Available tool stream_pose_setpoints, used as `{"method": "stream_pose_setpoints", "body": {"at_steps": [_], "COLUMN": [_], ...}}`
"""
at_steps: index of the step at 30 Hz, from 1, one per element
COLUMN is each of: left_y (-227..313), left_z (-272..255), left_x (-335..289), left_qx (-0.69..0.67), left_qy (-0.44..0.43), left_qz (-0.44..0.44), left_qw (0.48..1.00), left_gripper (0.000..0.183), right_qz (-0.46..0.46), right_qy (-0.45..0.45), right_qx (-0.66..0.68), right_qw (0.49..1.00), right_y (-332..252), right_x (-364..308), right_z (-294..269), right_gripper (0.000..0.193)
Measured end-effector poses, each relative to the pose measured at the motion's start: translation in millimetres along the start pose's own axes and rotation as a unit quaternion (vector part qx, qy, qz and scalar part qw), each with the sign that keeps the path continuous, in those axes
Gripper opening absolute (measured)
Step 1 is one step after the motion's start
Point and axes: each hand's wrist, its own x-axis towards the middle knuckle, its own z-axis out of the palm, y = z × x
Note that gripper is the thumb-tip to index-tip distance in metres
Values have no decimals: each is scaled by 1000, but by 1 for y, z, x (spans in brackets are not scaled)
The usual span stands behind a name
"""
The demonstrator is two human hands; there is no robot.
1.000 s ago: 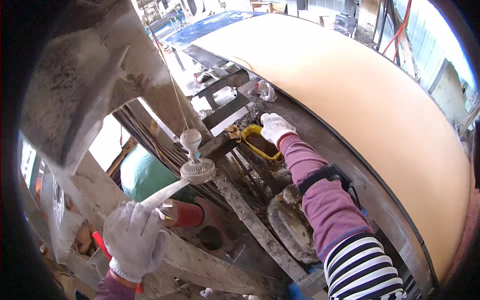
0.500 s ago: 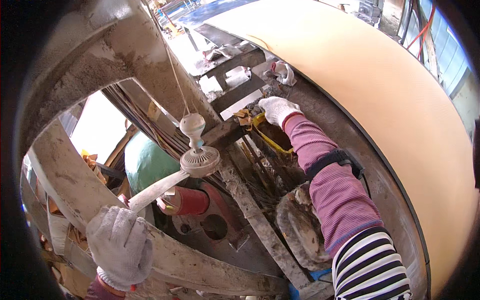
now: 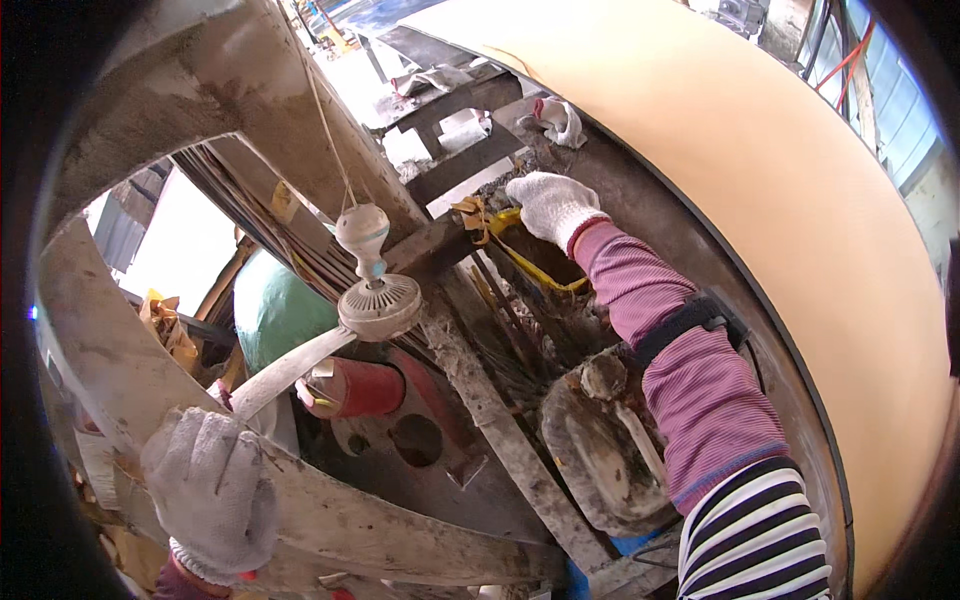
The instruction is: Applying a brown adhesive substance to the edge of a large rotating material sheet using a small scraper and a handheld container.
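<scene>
The left hand [image 3: 210, 495], fingers bent, lies over the curved beam [image 3: 400, 527], grip hidden. At the dark ledge's [image 3: 640, 203] left edge sits a yellow-rimmed container [image 3: 507, 219], probably stiff, best held by its rim. The right hand [image 3: 552, 205] curls at its far end, hold unclear.

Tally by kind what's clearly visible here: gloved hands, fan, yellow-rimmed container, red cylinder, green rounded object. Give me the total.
Gloved hands: 2 (left hand, right hand)
Fan: 1
Yellow-rimmed container: 1
Red cylinder: 1
Green rounded object: 1
Total: 6
</scene>
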Motion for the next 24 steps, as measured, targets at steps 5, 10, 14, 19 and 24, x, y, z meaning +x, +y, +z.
{"method": "stream_pose_setpoints", "body": {"at_steps": [5,10,14,19,24], "left_y": [2,3,1,0,0], "left_z": [-4,-3,3,5,5], "left_x": [-3,-3,-6,-13,-12], "left_qx": [-4,8,7,0,8], "left_qy": [-31,-28,9,9,13], "left_qz": [-16,-10,1,-9,-10], "left_qw": [999,1000,1000,1000,1000], "left_gripper": [38,37,46,44,42], "right_qz": [88,112,67,-111,-113], "right_qy": [-55,-135,6,-65,-134], "right_qx": [35,-2,136,-112,-118], "right_qw": [994,984,988,985,977], "right_y": [2,14,34,30,8], "right_x": [7,-11,-64,-108,-105], "right_z": [-5,-18,-24,-24,-21], "right_gripper": [32,30,25,21,23]}}
